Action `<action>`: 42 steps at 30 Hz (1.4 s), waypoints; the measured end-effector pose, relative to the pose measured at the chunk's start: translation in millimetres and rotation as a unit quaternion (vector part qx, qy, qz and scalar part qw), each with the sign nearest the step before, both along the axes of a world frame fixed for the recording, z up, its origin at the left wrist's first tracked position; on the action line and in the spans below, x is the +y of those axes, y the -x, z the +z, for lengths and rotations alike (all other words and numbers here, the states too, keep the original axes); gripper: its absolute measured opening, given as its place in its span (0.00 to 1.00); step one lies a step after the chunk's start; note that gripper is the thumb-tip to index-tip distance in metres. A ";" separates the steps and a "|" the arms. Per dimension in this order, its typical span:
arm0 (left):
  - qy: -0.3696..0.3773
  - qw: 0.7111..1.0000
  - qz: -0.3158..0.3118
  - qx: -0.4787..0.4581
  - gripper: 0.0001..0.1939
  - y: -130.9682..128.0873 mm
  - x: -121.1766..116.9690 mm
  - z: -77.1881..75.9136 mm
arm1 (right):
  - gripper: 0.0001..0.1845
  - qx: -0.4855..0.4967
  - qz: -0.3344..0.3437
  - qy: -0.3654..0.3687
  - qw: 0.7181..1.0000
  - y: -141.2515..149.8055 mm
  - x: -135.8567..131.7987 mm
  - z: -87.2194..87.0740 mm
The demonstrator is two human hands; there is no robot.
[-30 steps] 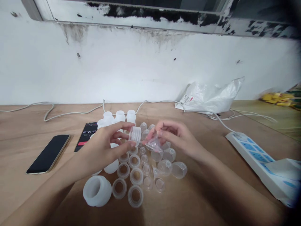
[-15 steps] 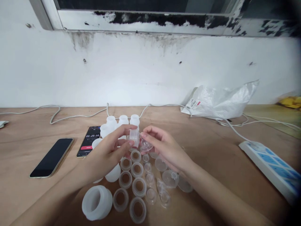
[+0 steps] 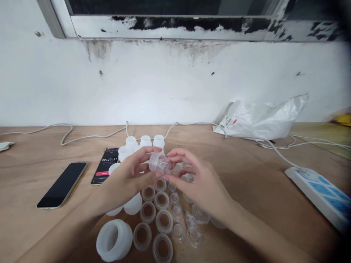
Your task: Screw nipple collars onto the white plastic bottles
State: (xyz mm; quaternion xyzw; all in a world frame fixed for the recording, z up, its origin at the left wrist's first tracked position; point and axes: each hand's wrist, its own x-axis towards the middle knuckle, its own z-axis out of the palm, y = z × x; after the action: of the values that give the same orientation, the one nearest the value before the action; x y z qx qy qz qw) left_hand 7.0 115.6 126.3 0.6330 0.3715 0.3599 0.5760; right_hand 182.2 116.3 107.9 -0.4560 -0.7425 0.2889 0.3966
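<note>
In front of me, my left hand (image 3: 137,170) pinches a translucent screw ring (image 3: 155,162) between thumb and fingers. A clear, soft-looking bottle nipple (image 3: 165,166) sits against the ring's right side, and the fingers of my right hand (image 3: 196,175) close on it. Whether it passes through the ring is hard to make out. Below my hands lie rows of similar screw rings (image 3: 171,221), with small clear nipples (image 3: 178,232) to their right. Clear domed caps (image 3: 201,214) are partly hidden under my right hand. White bottles (image 3: 158,141) stand behind and beneath my left hand.
A wide-mouthed white bottle (image 3: 124,239) lies tilted at the front. Left are a black phone (image 3: 62,185) and another phone showing a timer (image 3: 105,166). A plastic bag (image 3: 260,118) rests by the wall, a power strip (image 3: 318,193) at right, and cables (image 3: 192,123) along the back.
My right hand has brought the nipple from beside the screw ring up against it. The ring has turned in my left hand, its opening now facing right. The view has shifted slightly.
</note>
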 end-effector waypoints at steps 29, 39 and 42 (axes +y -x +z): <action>-0.051 0.992 0.040 0.108 0.08 -8.1 -5.5 -9.2 | 0.04 0.011 0.046 0.045 0.998 4.0 7.2 -8.9; -0.002 1.000 0.014 0.010 0.07 -5.1 -3.7 -3.4 | 0.12 -0.074 0.151 0.031 0.985 -9.2 11.1 9.4; 0.028 1.000 -0.007 -0.008 0.07 -6.0 -4.6 -4.3 | 0.13 -0.026 0.216 0.123 0.968 -7.3 10.9 5.3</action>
State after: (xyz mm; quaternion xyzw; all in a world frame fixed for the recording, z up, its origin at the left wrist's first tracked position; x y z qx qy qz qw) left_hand 13.0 111.0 122.0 0.6165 0.3722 0.3507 0.5987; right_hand 189.4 127.1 113.2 -0.3373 -0.7920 0.4452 0.2463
